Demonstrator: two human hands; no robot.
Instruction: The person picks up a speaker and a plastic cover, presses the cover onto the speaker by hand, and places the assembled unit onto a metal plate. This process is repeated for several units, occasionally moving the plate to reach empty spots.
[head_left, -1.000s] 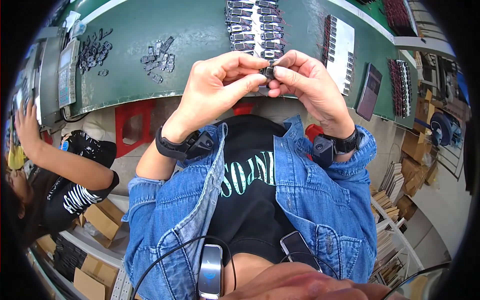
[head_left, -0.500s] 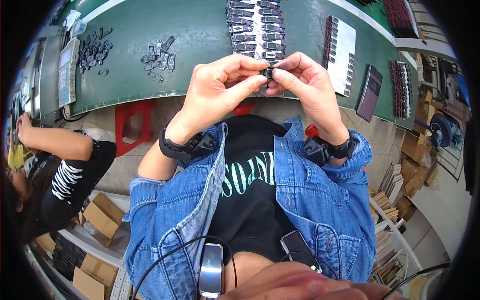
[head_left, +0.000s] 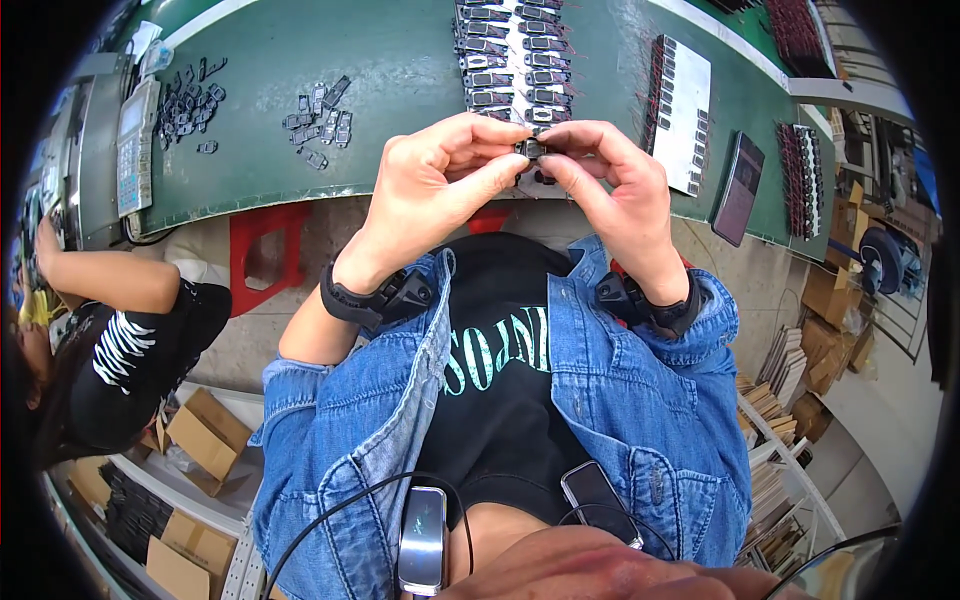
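My left hand (head_left: pixel 440 180) and my right hand (head_left: pixel 622 190) meet over the front edge of the green table (head_left: pixel 400 60). Between their fingertips is a small black rectangular part (head_left: pixel 530 149) with a paler rim. Each hand pinches one side of it with thumb and forefinger. Fingers cover its ends, and its details are too small to make out. Just beyond my hands, two columns of similar black parts (head_left: pixel 487 76) with thin red wires lie along a white strip.
Loose black parts lie in a small group (head_left: pixel 325 122) and a denser pile (head_left: pixel 190 105) to the left. A white board (head_left: pixel 685 100) with parts, a phone (head_left: pixel 740 185) and a wired bundle (head_left: pixel 802 180) sit right. At far left, a co-worker's arm (head_left: pixel 110 280) shows near a keypad device (head_left: pixel 133 150).
My right thumb has shifted off the face of the part toward its right side, and the right fingers have straightened. The part is more exposed. The co-worker's arm has moved slightly.
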